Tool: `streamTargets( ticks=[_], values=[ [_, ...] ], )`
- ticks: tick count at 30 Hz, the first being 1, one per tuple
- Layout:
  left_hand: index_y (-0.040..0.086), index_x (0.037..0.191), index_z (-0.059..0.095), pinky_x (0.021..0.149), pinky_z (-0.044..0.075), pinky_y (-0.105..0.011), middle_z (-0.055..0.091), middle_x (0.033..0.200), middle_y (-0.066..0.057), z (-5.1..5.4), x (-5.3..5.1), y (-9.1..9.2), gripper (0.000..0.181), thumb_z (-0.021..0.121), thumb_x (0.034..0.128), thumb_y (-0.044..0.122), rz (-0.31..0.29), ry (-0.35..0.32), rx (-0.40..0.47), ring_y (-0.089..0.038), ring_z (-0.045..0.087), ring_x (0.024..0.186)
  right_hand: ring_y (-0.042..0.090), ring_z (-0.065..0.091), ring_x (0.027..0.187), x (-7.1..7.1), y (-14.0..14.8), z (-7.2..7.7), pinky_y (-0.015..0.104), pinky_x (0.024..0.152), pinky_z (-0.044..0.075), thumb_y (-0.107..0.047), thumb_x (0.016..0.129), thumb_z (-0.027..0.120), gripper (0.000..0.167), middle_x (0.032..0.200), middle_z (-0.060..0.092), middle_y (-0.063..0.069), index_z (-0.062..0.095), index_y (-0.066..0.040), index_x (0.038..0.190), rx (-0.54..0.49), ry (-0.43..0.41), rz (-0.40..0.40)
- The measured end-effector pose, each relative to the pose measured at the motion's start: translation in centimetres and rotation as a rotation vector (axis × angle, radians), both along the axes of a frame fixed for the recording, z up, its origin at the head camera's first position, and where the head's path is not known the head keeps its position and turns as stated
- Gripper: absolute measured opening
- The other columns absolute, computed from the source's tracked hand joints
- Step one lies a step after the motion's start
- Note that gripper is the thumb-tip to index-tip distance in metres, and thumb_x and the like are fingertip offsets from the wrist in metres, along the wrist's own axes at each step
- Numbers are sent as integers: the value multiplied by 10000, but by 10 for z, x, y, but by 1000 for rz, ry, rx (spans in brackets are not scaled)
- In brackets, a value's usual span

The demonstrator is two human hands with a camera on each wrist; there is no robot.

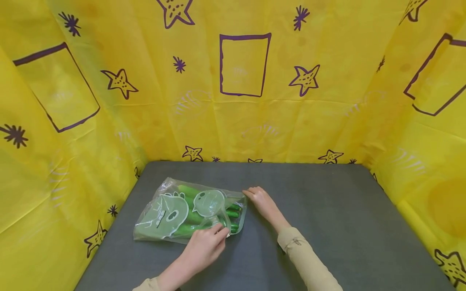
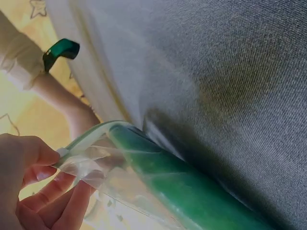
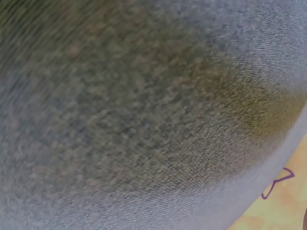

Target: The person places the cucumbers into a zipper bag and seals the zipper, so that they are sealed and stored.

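A clear slider bag [image 1: 145,222] printed with pale green cartoon faces lies on the left half of the dark grey table. Inside it are several long green vegetables [image 1: 187,190] that look like cucumbers; one cucumber [image 2: 168,184] shows large through the plastic in the left wrist view. My left hand [image 1: 206,244] pinches the bag's open-end edge at the near right corner, by a small white slider [image 2: 62,152]. At the far right corner, my right hand [image 1: 263,202] holds the same edge with its fingertips. The right wrist view shows neither this hand nor the bag.
The grey table [image 1: 313,202] extends right of the bag and toward the front. Yellow cloth [image 1: 244,133] with purple stars and frames hangs around its back and both sides.
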State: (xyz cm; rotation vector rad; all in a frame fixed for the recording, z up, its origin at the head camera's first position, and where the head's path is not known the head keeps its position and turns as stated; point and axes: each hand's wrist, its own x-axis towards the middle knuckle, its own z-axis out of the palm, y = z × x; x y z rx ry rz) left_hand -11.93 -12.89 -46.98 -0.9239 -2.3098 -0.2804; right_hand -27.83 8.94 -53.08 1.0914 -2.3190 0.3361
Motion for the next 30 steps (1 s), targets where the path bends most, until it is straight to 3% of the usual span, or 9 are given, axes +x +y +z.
streamTargets(
  ticks=[7, 13, 17, 22, 27, 30],
  values=[
    [171, 823, 570, 394, 204, -114, 485, 758, 88, 9, 1, -6, 138, 615, 752, 62, 25, -71, 67, 20, 268, 451, 155, 629, 847, 2, 7, 6, 274, 767, 535, 5, 807, 657, 303, 965, 706, 28, 704, -66, 1098, 39, 36, 56],
    [161, 806, 565, 419, 288, -113, 525, 759, 102, 25, 2, -8, 158, 654, 754, 41, 23, -60, 146, 22, 349, 490, 163, 646, 814, 3, 28, 21, 289, 734, 543, 89, 753, 704, 340, 916, 708, 35, 723, -69, 1053, 13, 71, 118],
    [156, 810, 576, 493, 400, -103, 568, 746, 113, 45, 3, -13, 167, 671, 776, 23, 26, -100, 267, 32, 472, 558, 192, 673, 838, 4, 47, 35, 306, 718, 562, 101, 730, 725, 333, 945, 722, 62, 727, -50, 1026, -121, 40, 150],
    [103, 862, 620, 627, 518, -126, 654, 779, 21, 75, 2, -23, 156, 668, 808, -35, 4, -149, 489, -56, 651, 684, 232, 703, 836, 11, 67, 67, 291, 703, 570, 104, 691, 749, 339, 943, 738, 95, 736, -39, 998, -363, 19, 196],
    [38, 900, 631, 693, 525, -111, 681, 806, -78, 96, 1, -29, 194, 673, 783, -111, -24, -119, 696, -153, 679, 692, 212, 713, 818, 25, 80, 104, 146, 731, 537, 189, 637, 739, 412, 904, 740, 134, 743, -37, 981, -537, 7, 277],
    [-20, 917, 616, 735, 522, -110, 667, 817, -117, 106, -2, -31, 183, 638, 792, -152, -54, -116, 823, -112, 677, 734, 148, 713, 830, 36, 81, 123, 113, 748, 522, 234, 623, 718, 394, 878, 736, 157, 741, 4, 942, -649, -12, 309]
  ],
)
